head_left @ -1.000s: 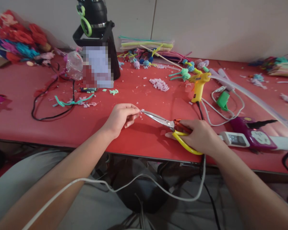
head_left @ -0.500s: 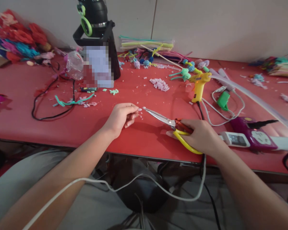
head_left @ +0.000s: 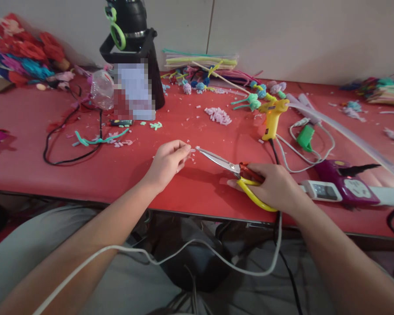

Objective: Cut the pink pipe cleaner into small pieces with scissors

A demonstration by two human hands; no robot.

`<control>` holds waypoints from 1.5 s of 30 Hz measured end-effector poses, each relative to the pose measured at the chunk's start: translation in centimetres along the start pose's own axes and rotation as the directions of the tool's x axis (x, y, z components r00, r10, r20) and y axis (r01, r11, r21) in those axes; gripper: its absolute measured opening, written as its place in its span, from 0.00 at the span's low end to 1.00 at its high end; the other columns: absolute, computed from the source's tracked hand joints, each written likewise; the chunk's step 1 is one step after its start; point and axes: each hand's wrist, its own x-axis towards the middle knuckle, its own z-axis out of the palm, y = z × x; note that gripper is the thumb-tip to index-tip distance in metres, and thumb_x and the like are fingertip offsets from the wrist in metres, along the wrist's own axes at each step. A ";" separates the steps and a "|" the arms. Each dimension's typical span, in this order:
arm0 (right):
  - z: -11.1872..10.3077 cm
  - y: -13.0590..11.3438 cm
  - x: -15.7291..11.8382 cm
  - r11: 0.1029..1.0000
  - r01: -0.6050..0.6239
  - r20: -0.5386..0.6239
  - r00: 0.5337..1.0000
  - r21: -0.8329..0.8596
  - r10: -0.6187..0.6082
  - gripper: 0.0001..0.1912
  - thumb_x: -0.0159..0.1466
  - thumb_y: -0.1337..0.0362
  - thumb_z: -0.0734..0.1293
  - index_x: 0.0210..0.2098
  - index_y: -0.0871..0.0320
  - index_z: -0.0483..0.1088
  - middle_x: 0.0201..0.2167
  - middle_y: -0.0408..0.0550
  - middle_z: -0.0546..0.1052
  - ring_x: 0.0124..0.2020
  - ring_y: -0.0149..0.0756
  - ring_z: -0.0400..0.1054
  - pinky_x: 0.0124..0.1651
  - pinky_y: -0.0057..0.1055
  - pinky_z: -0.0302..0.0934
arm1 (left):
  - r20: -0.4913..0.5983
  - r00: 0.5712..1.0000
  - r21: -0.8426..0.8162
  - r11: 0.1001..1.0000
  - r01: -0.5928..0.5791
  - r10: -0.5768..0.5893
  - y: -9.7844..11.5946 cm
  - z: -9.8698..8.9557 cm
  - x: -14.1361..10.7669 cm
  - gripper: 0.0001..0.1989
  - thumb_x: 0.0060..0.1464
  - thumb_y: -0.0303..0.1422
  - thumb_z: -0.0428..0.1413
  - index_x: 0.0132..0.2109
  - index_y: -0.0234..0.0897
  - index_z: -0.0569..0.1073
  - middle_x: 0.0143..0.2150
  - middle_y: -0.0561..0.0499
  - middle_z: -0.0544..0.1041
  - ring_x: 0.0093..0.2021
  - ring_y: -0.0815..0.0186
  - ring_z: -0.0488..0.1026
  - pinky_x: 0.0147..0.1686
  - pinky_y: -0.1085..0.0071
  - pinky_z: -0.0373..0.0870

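Note:
Over the red table my left hand (head_left: 168,162) is closed, thumb and forefinger pinched together. A small pale pink piece (head_left: 193,150), apparently cut fuzzy stem, pokes out at the fingertips. My right hand (head_left: 276,186) is wrapped round the scissors (head_left: 231,166), which have orange and yellow handles. The blades point left toward my left fingertips and look closed or nearly so. A tiny whitish bit shows at their tip, just apart from the left hand. Behind the hands lies a pile of short pale pink pieces (head_left: 218,116).
A yellow glue gun (head_left: 272,119) stands behind my right hand. Its cord runs near a purple power strip (head_left: 348,183). A black tumbler (head_left: 151,70) with a phone (head_left: 136,92) against it stands back left. Pipe cleaner bundles (head_left: 203,61) lie along the wall. A white cable (head_left: 193,240) crosses in front.
My left hand has turned slightly, its lower fingers curling in more under the thumb. The right hand and scissors have barely moved.

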 end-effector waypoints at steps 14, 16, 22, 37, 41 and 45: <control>-0.1 -0.2 0.2 1.000 0.020 0.016 1.000 -0.014 -0.020 0.37 0.49 0.25 0.63 0.18 0.54 0.54 0.16 0.39 0.56 0.21 0.28 0.47 0.23 0.29 0.45 | 0.032 0.998 0.035 0.998 -0.050 0.048 -0.4 -0.2 0.0 0.13 0.60 0.32 0.53 0.27 0.36 0.64 0.21 0.57 0.60 0.19 0.76 0.56 0.18 0.74 0.50; -0.1 -0.2 0.2 1.000 0.015 0.020 1.000 -0.017 -0.015 0.37 0.49 0.25 0.63 0.18 0.54 0.54 0.16 0.39 0.56 0.21 0.28 0.47 0.23 0.29 0.45 | 0.037 0.998 0.032 0.998 -0.054 0.053 -0.5 -0.2 0.0 0.13 0.60 0.32 0.53 0.26 0.36 0.64 0.21 0.57 0.60 0.19 0.76 0.56 0.19 0.74 0.50; -0.1 -0.1 0.3 1.000 0.005 0.038 0.999 -0.031 -0.003 0.37 0.49 0.25 0.63 0.18 0.54 0.55 0.16 0.39 0.57 0.21 0.28 0.48 0.23 0.29 0.46 | 0.032 0.999 0.030 0.999 -0.044 0.043 -0.5 -0.2 0.0 0.14 0.60 0.32 0.53 0.26 0.36 0.64 0.22 0.56 0.61 0.19 0.76 0.56 0.18 0.75 0.50; -0.1 -0.3 0.3 1.000 -0.016 0.017 1.000 0.026 0.015 0.37 0.49 0.24 0.62 0.19 0.54 0.56 0.16 0.40 0.58 0.21 0.28 0.48 0.22 0.28 0.46 | 0.039 0.999 0.079 0.997 -0.020 0.017 -0.3 -0.4 -0.2 0.11 0.59 0.36 0.53 0.29 0.37 0.66 0.23 0.55 0.62 0.20 0.74 0.57 0.19 0.73 0.53; -0.2 -0.5 0.3 0.999 -0.024 0.025 0.999 0.034 0.024 0.37 0.49 0.25 0.62 0.19 0.54 0.57 0.16 0.40 0.58 0.21 0.29 0.48 0.22 0.28 0.45 | 0.079 0.991 0.377 0.917 -0.134 0.112 1.9 -2.2 -0.1 0.12 0.58 0.36 0.54 0.28 0.37 0.68 0.23 0.54 0.66 0.22 0.71 0.60 0.24 0.72 0.58; 0.0 -0.4 0.4 1.000 -0.020 0.005 1.000 0.013 0.020 0.37 0.49 0.25 0.63 0.20 0.55 0.58 0.17 0.40 0.59 0.21 0.29 0.49 0.23 0.28 0.45 | 0.005 0.978 0.727 0.671 -0.148 0.211 4.0 -5.3 0.0 0.11 0.56 0.35 0.55 0.27 0.36 0.71 0.25 0.52 0.72 0.27 0.68 0.66 0.30 0.71 0.59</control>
